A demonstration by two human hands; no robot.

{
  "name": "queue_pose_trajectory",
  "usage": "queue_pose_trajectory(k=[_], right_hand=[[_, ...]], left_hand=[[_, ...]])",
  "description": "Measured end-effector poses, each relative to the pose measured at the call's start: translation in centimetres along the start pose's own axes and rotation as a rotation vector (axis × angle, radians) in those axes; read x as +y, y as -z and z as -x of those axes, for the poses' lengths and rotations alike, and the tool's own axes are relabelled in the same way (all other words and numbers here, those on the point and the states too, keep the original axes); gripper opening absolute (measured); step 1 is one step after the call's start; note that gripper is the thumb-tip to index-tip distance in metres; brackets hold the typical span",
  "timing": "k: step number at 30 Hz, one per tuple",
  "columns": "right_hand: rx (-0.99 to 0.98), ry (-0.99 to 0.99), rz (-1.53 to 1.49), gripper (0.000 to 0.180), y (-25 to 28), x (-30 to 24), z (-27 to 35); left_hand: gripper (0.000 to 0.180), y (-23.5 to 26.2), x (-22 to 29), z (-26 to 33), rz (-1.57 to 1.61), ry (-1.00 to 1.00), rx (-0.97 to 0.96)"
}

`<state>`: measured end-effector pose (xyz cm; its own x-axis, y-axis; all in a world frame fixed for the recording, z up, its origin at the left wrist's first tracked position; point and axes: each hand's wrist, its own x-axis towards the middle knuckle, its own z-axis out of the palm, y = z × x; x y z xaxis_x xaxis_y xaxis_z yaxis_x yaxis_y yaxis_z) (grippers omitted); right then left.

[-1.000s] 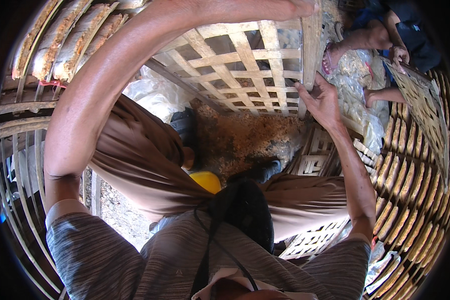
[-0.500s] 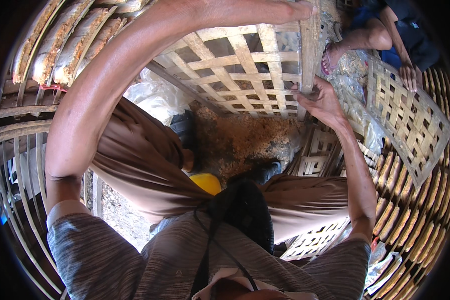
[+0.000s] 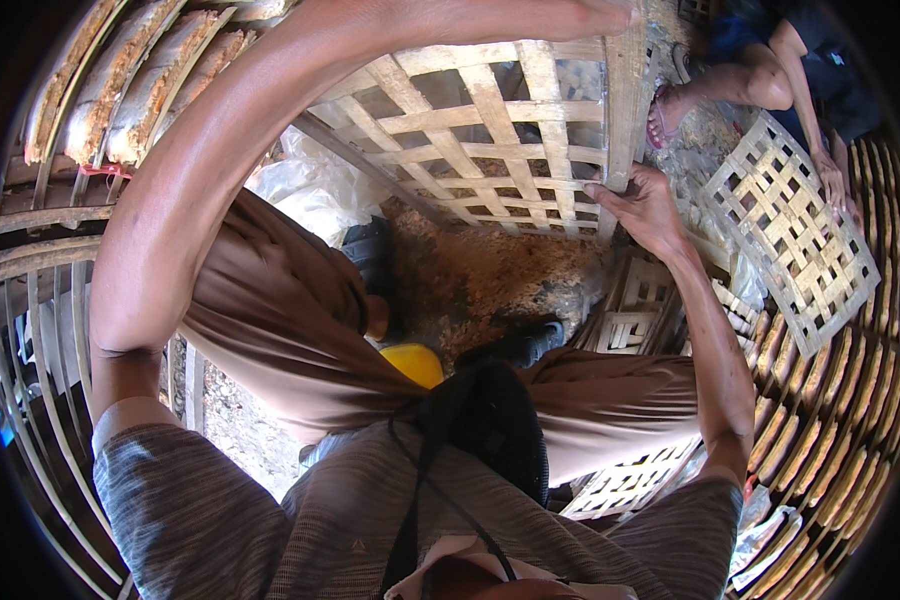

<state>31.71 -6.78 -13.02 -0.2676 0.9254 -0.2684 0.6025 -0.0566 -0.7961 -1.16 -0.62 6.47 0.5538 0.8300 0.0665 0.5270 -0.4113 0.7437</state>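
Overhead, both hands (image 3: 642, 205) on lattice frame (image 3: 490, 130)

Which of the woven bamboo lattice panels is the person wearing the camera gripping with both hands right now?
The large lattice panel held up in front, left hand on top, right hand on its side; the smaller panel is a co-worker's.

- A crumpled clear-to-white plastic bag (image 3: 315, 185) lies on the ground at upper left of centre, just under the lower left corner of the raised bamboo lattice and beside the brown cloth over the person's knee; nothing printed on it can be made out.
- More crumpled clear plastic sheeting (image 3: 770, 545) sits at the lower right edge, next to rows of tan slats; whether it is a bag or loose wrap cannot be told.
- A thin strip of clear plastic (image 3: 745, 290) shows at right, under the smaller lattice panel.
- No labels, signs or screens are visible.
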Motion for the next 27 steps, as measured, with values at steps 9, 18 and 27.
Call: queue_pose_trajectory(k=[9, 18, 27], right_hand=[[0.003, 0.072, -0.118, 0.017, -1.2, -0.3, -0.7], [0.042, 0.049, -0.117, 0.030, -1.6, -1.6, -0.8], [0.038, 0.034, -0.149, 0.026, -1.6, -2.3, -0.6]], left_hand=[[0.066, -0.3, -1.1, 1.8, -0.044, -0.372, 0.045], [0.066, -2.4, -1.1, 1.0, -0.188, -0.228, 0.274], [0.060, -2.4, -3.6, -1.3, -0.184, -0.259, 0.228]])
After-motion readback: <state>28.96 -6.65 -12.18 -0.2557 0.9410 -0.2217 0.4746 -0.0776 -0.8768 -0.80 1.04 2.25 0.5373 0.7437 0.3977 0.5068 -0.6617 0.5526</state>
